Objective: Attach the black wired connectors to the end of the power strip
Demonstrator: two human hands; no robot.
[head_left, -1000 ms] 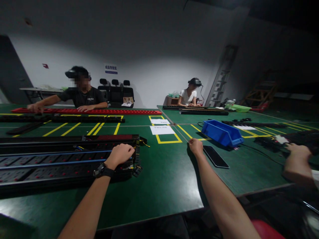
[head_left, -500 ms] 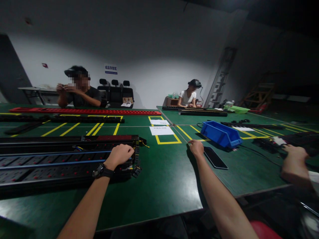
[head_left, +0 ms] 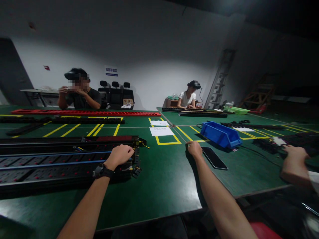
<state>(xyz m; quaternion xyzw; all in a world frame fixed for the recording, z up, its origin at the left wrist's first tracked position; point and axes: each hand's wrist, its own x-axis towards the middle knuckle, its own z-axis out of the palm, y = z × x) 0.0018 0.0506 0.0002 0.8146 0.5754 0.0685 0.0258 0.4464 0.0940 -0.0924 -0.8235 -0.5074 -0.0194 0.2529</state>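
Observation:
My left hand [head_left: 121, 155], with a watch on its wrist, rests curled on the right end of a long black power strip assembly [head_left: 50, 162] that has red dots, blue wires and loose yellow leads. My right hand [head_left: 194, 148] lies closed on the green table [head_left: 164, 172], just left of a black phone [head_left: 213, 157] lying flat. Whether anything sits in its fingers is hidden. A blue plastic bin [head_left: 220, 133] stands behind the phone.
A seated person [head_left: 79, 93] sits behind a long red strip [head_left: 84, 113] at the far left; another seated person [head_left: 189, 96] works at the far table. A co-worker's hand [head_left: 295, 157] is at the right edge. White papers [head_left: 161, 131] lie inside yellow floor-tape boxes.
My hands have stayed almost still. The person at the far left lifted both hands off the red strip up toward the face.

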